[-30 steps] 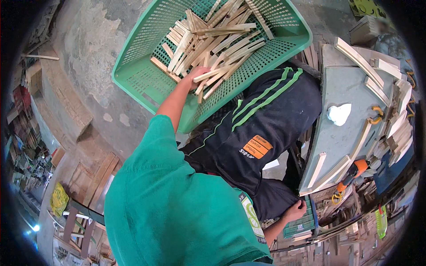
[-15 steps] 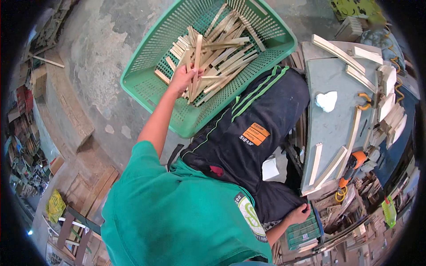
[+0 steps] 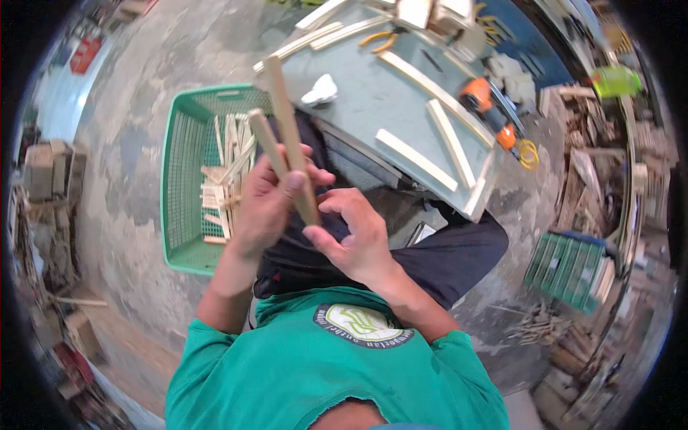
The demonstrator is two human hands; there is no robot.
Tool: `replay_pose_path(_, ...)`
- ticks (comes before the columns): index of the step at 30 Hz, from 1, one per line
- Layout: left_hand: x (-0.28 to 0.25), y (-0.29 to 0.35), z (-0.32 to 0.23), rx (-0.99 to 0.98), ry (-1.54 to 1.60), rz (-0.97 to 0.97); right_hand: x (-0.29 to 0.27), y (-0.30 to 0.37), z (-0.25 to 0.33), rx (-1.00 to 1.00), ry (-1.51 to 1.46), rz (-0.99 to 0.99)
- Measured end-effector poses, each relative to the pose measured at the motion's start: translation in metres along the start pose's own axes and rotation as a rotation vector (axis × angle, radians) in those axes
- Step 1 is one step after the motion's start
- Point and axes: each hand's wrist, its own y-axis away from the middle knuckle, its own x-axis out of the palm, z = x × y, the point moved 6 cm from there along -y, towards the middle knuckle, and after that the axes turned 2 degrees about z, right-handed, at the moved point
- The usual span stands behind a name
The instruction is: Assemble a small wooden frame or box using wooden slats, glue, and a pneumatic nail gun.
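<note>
Two narrow wooden strips (image 3: 285,111) stand up in front of me, my left hand (image 3: 261,204) wrapped round their lower part. They spread apart toward the top, one reaching higher than the other. At the lower end, the thumb and curled fingers of my right hand (image 3: 358,236) close on the strip held nearest to it. Left of my legs is a green plastic basket (image 3: 168,193), with many loose wooden strips (image 3: 228,175) inside. Part of the basket is hidden behind my hand and leg.
A grey-topped worktable (image 3: 358,107) stands ahead to the right. On it lie pale wooden pieces (image 3: 416,159), orange-handled pliers (image 3: 380,44), a crumpled white thing (image 3: 320,90) and an orange and black power tool (image 3: 484,104). A green crate (image 3: 566,265) and scrap wood (image 3: 545,326) are at right.
My left hand has come out of the basket with wooden strips, up in front of my body. My right hand has moved from beside my knee to the strips. My view has turned right.
</note>
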Motion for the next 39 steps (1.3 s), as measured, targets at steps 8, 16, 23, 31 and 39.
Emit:
replay_pose_path(8,0.100,-0.017,0.085,-0.263,0.195,0.134,-0.068,0.092,-0.039,0.552,-0.201,-0.170)
replay_pose_path(16,0.147,-0.040,0.100,-0.297,-0.210,0.299,-0.099,0.155,-0.067,0.621,-0.500,-0.305)
replay_pose_path(23,0.170,-0.061,0.071,-0.210,-0.409,0.410,-0.106,0.164,-0.062,0.619,-0.492,-0.247)
replay_pose_path(31,0.168,-0.069,0.068,-0.191,-0.425,0.387,-0.108,0.171,-0.065,0.589,-0.532,-0.252)
replay_pose_path(39,0.161,-0.074,0.075,-0.183,-0.370,0.340,-0.108,0.172,-0.065,0.574,-0.532,-0.248)
